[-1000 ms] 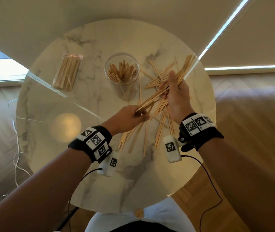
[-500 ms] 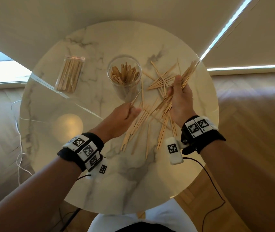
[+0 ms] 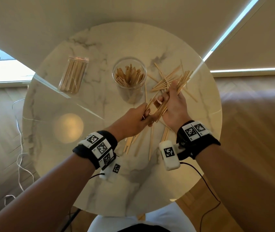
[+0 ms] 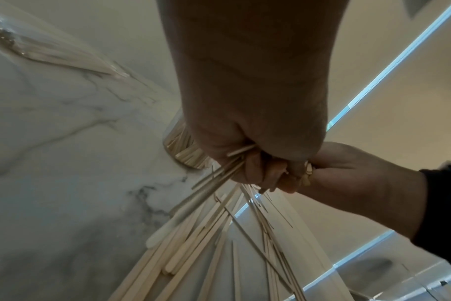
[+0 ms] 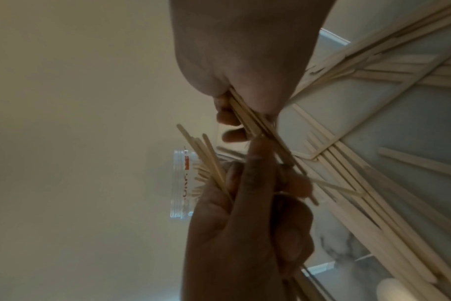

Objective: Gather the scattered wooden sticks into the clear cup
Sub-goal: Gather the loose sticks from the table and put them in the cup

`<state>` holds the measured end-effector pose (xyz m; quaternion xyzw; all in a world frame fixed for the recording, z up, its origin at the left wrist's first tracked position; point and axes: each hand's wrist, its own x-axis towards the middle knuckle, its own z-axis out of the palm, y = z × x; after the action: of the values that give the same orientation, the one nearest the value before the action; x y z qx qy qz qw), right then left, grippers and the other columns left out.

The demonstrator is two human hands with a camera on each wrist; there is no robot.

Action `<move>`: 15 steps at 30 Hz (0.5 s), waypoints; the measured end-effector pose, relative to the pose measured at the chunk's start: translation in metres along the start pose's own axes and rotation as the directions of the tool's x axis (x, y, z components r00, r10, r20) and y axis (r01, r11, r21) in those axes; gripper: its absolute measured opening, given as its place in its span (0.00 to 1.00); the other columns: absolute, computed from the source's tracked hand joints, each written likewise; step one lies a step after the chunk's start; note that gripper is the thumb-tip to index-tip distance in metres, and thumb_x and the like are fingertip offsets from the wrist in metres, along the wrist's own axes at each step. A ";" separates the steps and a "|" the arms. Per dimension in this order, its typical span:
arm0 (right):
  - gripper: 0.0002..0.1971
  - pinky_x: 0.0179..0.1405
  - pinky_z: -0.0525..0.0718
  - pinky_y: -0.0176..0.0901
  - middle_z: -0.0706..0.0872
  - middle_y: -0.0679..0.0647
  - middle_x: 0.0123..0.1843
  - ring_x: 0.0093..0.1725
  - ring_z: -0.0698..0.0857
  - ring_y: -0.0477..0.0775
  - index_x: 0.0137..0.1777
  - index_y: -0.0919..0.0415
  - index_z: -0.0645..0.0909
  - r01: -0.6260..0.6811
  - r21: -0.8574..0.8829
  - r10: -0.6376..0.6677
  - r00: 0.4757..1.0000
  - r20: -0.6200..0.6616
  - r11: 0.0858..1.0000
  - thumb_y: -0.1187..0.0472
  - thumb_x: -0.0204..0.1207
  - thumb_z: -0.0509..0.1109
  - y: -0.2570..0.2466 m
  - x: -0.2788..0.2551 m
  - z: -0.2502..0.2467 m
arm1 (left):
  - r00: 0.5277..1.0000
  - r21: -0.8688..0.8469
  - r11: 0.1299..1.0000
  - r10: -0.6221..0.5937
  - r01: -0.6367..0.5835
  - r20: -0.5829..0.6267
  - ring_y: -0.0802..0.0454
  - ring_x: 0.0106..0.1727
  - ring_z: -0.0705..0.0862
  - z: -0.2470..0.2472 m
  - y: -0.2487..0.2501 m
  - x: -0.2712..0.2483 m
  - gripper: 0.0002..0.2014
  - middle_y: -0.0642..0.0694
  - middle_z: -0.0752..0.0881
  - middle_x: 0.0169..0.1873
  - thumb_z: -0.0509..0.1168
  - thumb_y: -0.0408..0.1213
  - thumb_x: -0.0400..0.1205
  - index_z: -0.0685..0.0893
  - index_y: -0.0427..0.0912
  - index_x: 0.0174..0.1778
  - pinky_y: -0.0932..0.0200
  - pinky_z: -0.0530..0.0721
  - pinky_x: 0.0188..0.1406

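Far out at ten o'clock on the round marble surface, a second clear container of sticks lay on its side, untouched and no part of my job. At twelve o'clock stood the clear cup, upright and already holding a good stand of sticks. Half a second earlier my left hand had been reaching alone toward the cup side with a few sticks; now it had come back to the centre, fingers curled round the near end of the bundle of wooden sticks. My right hand, just beside it at about one o'clock, had drawn in from the loose pile and gripped the same bundle farther along, so both hands were clenched on one sheaf held above the surface. I judged that I was squaring the ends before tipping the lot into the cup. Plenty remained: scattered sticks fanned out at one to two o'clock beside the cup, and more loose sticks lay at six o'clock under my wrists, so the gathering was roughly midway.
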<state>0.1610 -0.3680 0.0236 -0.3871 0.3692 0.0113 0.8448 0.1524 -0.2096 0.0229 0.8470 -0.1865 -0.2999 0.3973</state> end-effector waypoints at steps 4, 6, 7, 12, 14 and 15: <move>0.19 0.25 0.70 0.41 0.64 0.49 0.27 0.25 0.65 0.47 0.40 0.56 0.69 0.021 0.054 -0.018 0.999 -0.049 0.998 0.45 0.88 0.65 -0.005 0.002 -0.001 | 0.992 -0.207 0.975 -0.097 0.079 -0.079 0.55 0.29 0.73 -0.010 -0.002 -0.007 0.19 0.53 0.77 0.30 0.56 0.57 0.89 0.72 0.46 0.41 0.53 0.75 0.34; 0.21 0.24 0.66 0.41 0.62 0.48 0.27 0.26 0.62 0.47 0.39 0.55 0.68 0.019 -0.017 -0.019 0.999 -0.026 1.000 0.42 0.86 0.66 -0.006 -0.002 -0.002 | 0.989 -0.350 0.934 -0.115 0.075 -0.093 0.54 0.29 0.66 -0.015 -0.001 -0.009 0.14 0.52 0.70 0.29 0.54 0.49 0.86 0.70 0.45 0.38 0.48 0.67 0.31; 0.20 0.24 0.66 0.42 0.62 0.48 0.28 0.26 0.62 0.47 0.41 0.55 0.69 0.022 -0.092 -0.021 1.000 0.009 0.996 0.41 0.85 0.68 -0.004 -0.006 -0.002 | 0.988 -0.351 0.933 -0.122 0.081 -0.096 0.53 0.30 0.65 -0.016 0.002 -0.008 0.13 0.50 0.69 0.29 0.52 0.47 0.83 0.70 0.43 0.38 0.47 0.66 0.32; 0.15 0.27 0.75 0.43 0.76 0.48 0.28 0.26 0.73 0.47 0.41 0.57 0.79 0.100 -0.442 0.013 0.969 0.247 0.891 0.47 0.82 0.75 0.015 -0.023 -0.007 | 0.992 -0.122 0.988 -0.104 0.096 -0.067 0.53 0.35 0.76 -0.014 0.013 0.000 0.13 0.50 0.79 0.35 0.52 0.40 0.89 0.78 0.39 0.46 0.55 0.75 0.39; 0.14 0.29 0.78 0.44 0.82 0.49 0.30 0.27 0.79 0.47 0.41 0.57 0.83 0.098 -0.478 0.022 0.971 0.239 0.873 0.49 0.80 0.77 0.019 -0.022 -0.009 | 0.995 -0.051 0.994 -0.095 0.093 -0.034 0.58 0.39 0.80 -0.012 0.015 0.001 0.11 0.53 0.82 0.39 0.52 0.39 0.91 0.78 0.46 0.48 0.64 0.73 0.38; 0.13 0.30 0.78 0.44 0.83 0.49 0.29 0.27 0.80 0.47 0.42 0.59 0.83 0.096 -0.484 0.025 0.971 0.237 0.870 0.50 0.81 0.77 0.018 -0.021 -0.010 | 0.995 -0.031 0.995 -0.096 0.095 -0.025 0.59 0.40 0.80 -0.012 0.015 0.000 0.10 0.54 0.82 0.40 0.52 0.39 0.91 0.77 0.47 0.49 0.66 0.72 0.37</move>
<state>0.1339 -0.3559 0.0208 -0.5919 0.2441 0.1351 0.7562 0.1590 -0.2118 0.0404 0.8528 -0.1360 -0.3104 0.3975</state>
